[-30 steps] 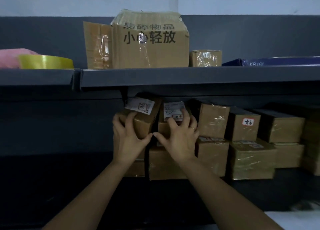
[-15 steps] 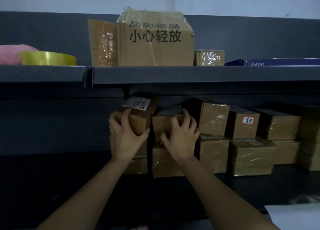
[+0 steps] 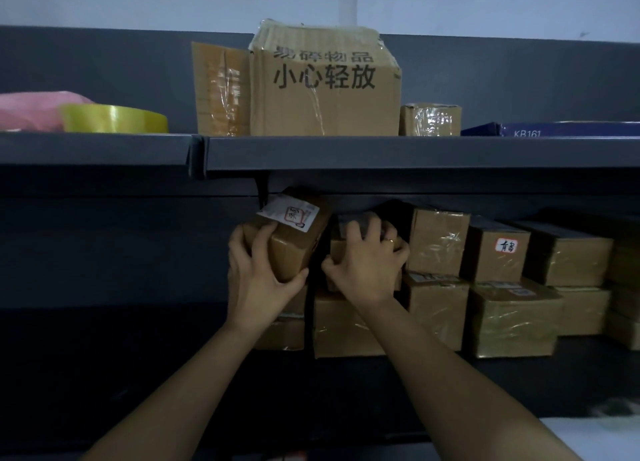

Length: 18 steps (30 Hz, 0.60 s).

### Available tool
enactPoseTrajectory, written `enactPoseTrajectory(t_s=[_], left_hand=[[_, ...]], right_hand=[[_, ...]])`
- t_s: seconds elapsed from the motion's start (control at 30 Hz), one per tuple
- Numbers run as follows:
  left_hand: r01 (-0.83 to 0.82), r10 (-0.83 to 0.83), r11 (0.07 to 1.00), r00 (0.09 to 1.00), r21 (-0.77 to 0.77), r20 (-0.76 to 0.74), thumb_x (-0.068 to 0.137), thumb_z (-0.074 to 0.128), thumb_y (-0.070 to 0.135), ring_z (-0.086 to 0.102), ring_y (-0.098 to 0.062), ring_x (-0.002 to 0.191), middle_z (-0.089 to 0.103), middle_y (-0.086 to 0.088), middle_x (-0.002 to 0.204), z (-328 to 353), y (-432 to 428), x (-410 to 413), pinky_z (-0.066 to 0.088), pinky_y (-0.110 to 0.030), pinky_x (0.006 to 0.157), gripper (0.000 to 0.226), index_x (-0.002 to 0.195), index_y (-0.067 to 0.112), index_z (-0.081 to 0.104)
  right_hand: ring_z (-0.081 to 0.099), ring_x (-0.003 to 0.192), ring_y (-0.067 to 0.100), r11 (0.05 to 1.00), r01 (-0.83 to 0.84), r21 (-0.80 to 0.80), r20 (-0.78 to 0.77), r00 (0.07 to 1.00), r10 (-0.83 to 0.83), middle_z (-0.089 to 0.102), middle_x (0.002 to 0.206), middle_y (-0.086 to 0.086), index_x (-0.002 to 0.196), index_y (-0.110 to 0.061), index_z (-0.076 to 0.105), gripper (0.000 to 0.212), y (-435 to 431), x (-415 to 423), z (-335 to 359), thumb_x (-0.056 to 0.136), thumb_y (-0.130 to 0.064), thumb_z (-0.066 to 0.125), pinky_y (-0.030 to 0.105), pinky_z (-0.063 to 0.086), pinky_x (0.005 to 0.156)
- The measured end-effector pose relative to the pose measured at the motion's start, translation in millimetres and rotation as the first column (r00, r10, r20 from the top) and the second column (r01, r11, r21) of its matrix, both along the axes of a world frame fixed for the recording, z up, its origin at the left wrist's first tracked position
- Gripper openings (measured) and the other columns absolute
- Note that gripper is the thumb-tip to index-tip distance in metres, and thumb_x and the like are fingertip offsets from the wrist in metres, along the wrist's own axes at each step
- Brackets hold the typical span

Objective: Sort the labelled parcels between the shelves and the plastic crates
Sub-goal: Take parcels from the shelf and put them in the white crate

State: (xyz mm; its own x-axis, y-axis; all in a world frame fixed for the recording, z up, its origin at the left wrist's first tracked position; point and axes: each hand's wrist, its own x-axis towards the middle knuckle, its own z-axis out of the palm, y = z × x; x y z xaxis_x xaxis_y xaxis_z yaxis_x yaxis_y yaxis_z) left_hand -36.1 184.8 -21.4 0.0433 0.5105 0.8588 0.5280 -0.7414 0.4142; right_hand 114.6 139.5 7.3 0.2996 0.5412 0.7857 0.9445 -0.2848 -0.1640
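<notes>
- Our left grip [image 3: 258, 277] is clenched round a small brown parcel [image 3: 294, 252], fingers on its left side and the thumb propping its lower edge. The parcel is tilted with its white label [image 3: 289, 213] turned up toward us. We judge that is so we can read it before choosing its place.
- We cannot tell whether the tilted parcel rests on the box below [image 3: 282, 334] or is carried wholly by the hand.
- Our right grip [image 3: 367, 270] is grasping the neighbouring parcel [image 3: 337, 251], fingers hooked over its top and the thumb on its left face. This one sits level on the stack, so we take it the hand is seating or steadying it.
- Both parcels are at the left end of a two-layer row on the lower shelf [image 3: 519, 377], just under the upper shelf edge [image 3: 381, 152]. A dark gap shows between them.
- Further right, a red-bordered label [image 3: 506, 245] faces outward, which probably makes that parcel easy to identify.
- The upper shelf carries a large printed carton [image 3: 325, 89], a yellow tape roll [image 3: 114, 119] and a blue box [image 3: 568, 129], all well apart from our hands.
- No plastic crate is in view, so we cannot judge how far the sorting has got.
- Headroom looks tight: the tilted parcel's raised corner could catch under the upper shelf, and tugging either box could shift the row.
</notes>
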Motion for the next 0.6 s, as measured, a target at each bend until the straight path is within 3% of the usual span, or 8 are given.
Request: enactPoseTrajectory(t_s=[0.1, 0.17, 0.27, 0.33, 0.43, 0.6], left_hand=[[-0.015, 0.015, 1.000, 1.000, 0.024, -0.002, 0.062, 0.082, 0.037, 0.031, -0.037, 0.129, 0.019, -0.014, 0.140, -1, -3, -3, 0.041, -0.057, 0.097, 0.090, 0.132, 0.032, 0.025], [-0.018, 0.018, 1.000, 1.000, 0.016, 0.010, 0.062, 0.083, 0.033, 0.031, -0.037, 0.129, 0.020, -0.016, 0.140, -1, -5, -4, 0.040, -0.058, 0.098, 0.093, 0.132, 0.034, 0.024], [0.012, -0.012, 1.000, 1.000, -0.006, 0.024, 0.062, 0.084, 0.032, 0.028, -0.035, 0.132, 0.017, -0.013, 0.143, -3, -8, -6, 0.037, -0.059, 0.101, 0.100, 0.134, 0.040, 0.016], [0.014, -0.014, 1.000, 1.000, -0.019, 0.018, 0.062, 0.083, 0.035, 0.027, -0.033, 0.134, 0.015, -0.012, 0.146, -6, -11, -7, 0.035, -0.059, 0.102, 0.105, 0.137, 0.044, 0.010], [0.006, -0.005, 0.999, 1.000, -0.044, 0.018, 0.061, 0.083, 0.036, 0.030, -0.033, 0.133, 0.016, -0.009, 0.146, -10, -14, -7, 0.036, -0.060, 0.101, 0.108, 0.138, 0.046, 0.007], [0.056, -0.050, 0.997, 0.993, -0.048, 0.107, 0.061, 0.085, 0.024, 0.028, -0.030, 0.133, 0.018, -0.010, 0.144, -14, -21, -13, 0.037, -0.052, 0.104, 0.103, 0.136, 0.040, 0.016]], right_hand=[[0.045, 0.115, 0.039, 0.978, -0.084, 0.192, 0.035, 0.996, 0.079, 0.051, 0.132, 0.015, 0.100, -0.021, 0.057, 0.055, -9, 0, -5, 0.054, -0.049, 0.066, 0.058, 0.041, 0.084], [0.034, 0.124, 0.037, 0.966, -0.114, 0.233, 0.028, 0.993, 0.111, 0.041, 0.142, 0.015, 0.113, -0.026, 0.050, 0.062, -16, 0, -14, 0.057, -0.049, 0.063, 0.059, 0.039, 0.087], [0.007, 0.141, 0.037, 0.995, -0.063, 0.076, -0.220, 0.972, 0.078, -0.001, 0.159, 0.009, 0.146, -0.037, 0.016, 0.095, -23, 1, -25, 0.067, -0.064, 0.062, 0.065, 0.024, 0.102], [0.001, 0.143, 0.040, 0.998, -0.056, 0.020, -0.412, 0.909, 0.059, -0.014, 0.157, 0.008, 0.148, -0.040, -0.001, 0.107, -25, 1, -29, 0.068, -0.070, 0.063, 0.065, 0.018, 0.108], [0.011, 0.141, 0.042, 0.997, -0.058, 0.042, -0.548, 0.834, 0.072, -0.003, 0.154, 0.018, 0.147, -0.036, 0.007, 0.104, -27, -1, -29, 0.068, -0.063, 0.070, 0.061, 0.019, 0.111], [0.020, 0.136, 0.043, 0.991, -0.079, 0.104, -0.526, 0.842, 0.122, 0.007, 0.149, 0.020, 0.145, -0.029, 0.016, 0.099, -37, -6, -23, 0.067, -0.055, 0.073, 0.055, 0.030, 0.108]])
